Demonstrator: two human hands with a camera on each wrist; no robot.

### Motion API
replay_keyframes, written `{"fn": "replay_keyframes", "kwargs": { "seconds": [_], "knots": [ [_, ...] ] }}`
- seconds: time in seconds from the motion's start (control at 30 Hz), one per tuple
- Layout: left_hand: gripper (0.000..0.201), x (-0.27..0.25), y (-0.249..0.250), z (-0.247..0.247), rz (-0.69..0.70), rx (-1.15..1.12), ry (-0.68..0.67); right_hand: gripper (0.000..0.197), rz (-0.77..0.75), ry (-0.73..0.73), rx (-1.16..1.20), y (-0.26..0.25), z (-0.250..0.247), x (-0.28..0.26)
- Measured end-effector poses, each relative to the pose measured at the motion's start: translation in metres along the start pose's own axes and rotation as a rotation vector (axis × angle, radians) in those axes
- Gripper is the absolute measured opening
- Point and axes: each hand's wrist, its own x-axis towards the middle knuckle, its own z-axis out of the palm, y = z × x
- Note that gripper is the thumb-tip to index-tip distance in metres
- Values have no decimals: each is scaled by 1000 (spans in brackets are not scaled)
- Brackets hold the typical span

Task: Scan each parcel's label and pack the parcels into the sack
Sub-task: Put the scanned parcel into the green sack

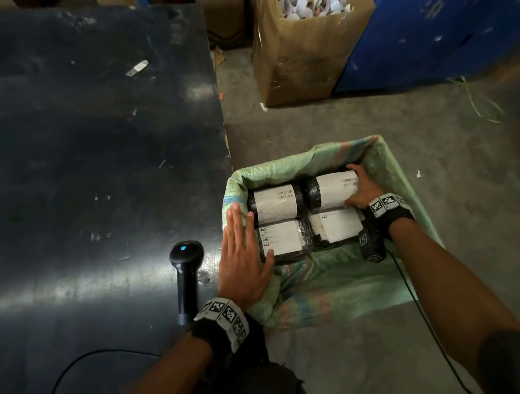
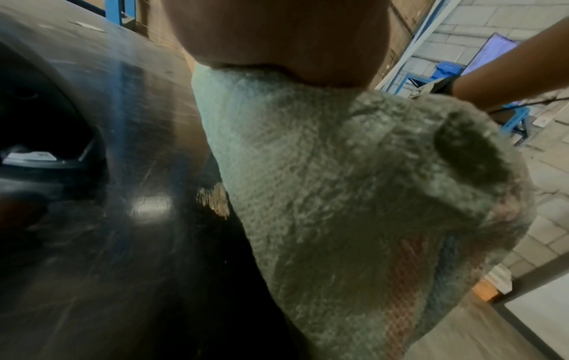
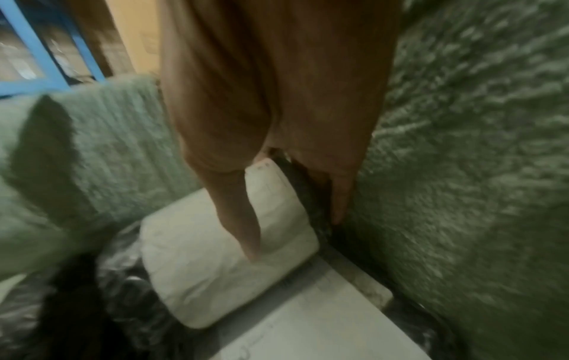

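We see four black plastic-wrapped parcels with white paper labels lying two by two inside the pale green woven sack (image 1: 406, 179), which stands open on the grey floor just beside the dark, scuffed table (image 1: 87, 134); the far left parcel (image 1: 275, 203) and the far right parcel (image 1: 334, 192) are rounded rolls with barcodes facing up, while the near left parcel (image 1: 283, 237) and the near right parcel (image 1: 334, 226) lie flatter, touching the rolls above them.

Our right hand (image 1: 364, 188) is inside the sack at its right wall; the thumb lies along the near edge of the far right parcel and the fingers wrap its far end, so the hand grips that parcel; in the right wrist view the fingers (image 3: 341, 194) reach down between the parcel's dark end and the sack wall.

Our left hand (image 1: 242, 255) rests flat on the sack's left rim, fingers straight and spread, thumb touching the near left parcel; the left wrist view shows the palm pressing the woven cloth (image 2: 307, 194) against the table edge.

The black handheld barcode scanner (image 1: 186, 267) lies on the table just left of that hand, a blue light on its head; a brown cardboard box (image 1: 308, 49) of paper rolls and scraps stands farther off on the floor.
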Motion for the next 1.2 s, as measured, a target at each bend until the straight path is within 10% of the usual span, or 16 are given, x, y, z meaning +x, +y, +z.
{"fn": "replay_keyframes", "kwargs": {
  "seconds": [0.27, 0.5, 0.83, 1.2],
  "knots": [
    [67, -1, -35, -46, 13, -301, 25, 72, -174, 314, 15, -84, 30, -90],
    [56, -32, -151, -76, -168, -139, 234, 63, -393, 59, 364, -178, 150, -178],
    [71, -102, -258, -47, -473, 38, 43, 77, -48, -270, 219, -204, 261, -169],
    [64, -111, -268, -25, -473, 124, 85, 56, 94, -264, 834, -207, 303, -167]
  ]
}}
